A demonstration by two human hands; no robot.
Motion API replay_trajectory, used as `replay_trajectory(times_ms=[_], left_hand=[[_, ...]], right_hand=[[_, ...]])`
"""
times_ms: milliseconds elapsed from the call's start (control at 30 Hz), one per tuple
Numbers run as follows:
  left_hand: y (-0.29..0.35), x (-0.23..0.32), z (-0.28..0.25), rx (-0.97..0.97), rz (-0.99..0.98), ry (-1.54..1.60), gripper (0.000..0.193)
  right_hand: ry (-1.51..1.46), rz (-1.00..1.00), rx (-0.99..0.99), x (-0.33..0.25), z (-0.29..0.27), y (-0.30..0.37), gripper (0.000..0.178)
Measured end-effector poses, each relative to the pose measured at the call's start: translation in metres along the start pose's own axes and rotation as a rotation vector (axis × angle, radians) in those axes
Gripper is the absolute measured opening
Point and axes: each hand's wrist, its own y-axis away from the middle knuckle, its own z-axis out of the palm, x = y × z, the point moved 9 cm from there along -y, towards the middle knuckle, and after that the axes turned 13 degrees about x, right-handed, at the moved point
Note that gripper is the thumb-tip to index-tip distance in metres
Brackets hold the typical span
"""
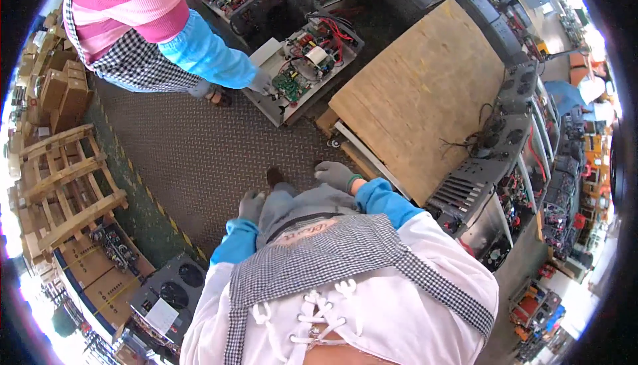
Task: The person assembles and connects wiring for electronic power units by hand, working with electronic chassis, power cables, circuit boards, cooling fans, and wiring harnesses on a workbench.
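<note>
My left hand [251,206], in a grey glove, hangs beside my left thigh with its fingers loosely apart and nothing visible in it. My right hand [336,176], also gloved in grey, is held in front of my right hip. Its fingers are loosely stretched toward the left, and they hold nothing that I can see. Nearest to it is a plywood board [425,92] on a low cart. Beyond the board's left edge, an open metal chassis [282,114] carries a green circuit board [290,87] and red wires [339,36]. A co-worker's gloved hand [262,83] touches the chassis's left side.
The co-worker's blue sleeve [206,53] reaches in from the upper left. A textured metal floor plate [173,139] spreads ahead of me. Wooden pallets [66,179] and cartons [70,92] stand at left. Grey fan units [492,159] line the right, and another fan unit [174,292] lies lower left.
</note>
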Motion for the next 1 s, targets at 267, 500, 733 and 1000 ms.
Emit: replay_trajectory(times_ms=[267, 500, 733, 1000], left_hand=[[-0.105, 0.170, -0.003, 0.012, 0.451, -0.708, 0.059], [-0.242, 0.193, -0.028, 0.067, 1.205, -1.196, 0.052], [-0.354, 0.083, -0.080, -0.245, 1.122, -1.555, 0.030], [-0.311, 0.097, -0.097, -0.433, 1.205, -1.680, 0.023]], right_hand=[[-0.099, 0.161, -0.091, -0.042, 0.031, -0.043, 0.044], [-0.491, 0.351, 0.064, -0.134, 0.161, -0.159, 0.055], [0.257, 0.203, 0.298, -0.108, 0.303, -0.230, 0.049], [0.465, 0.206, 0.591, -0.049, 0.443, -0.258, 0.015]])
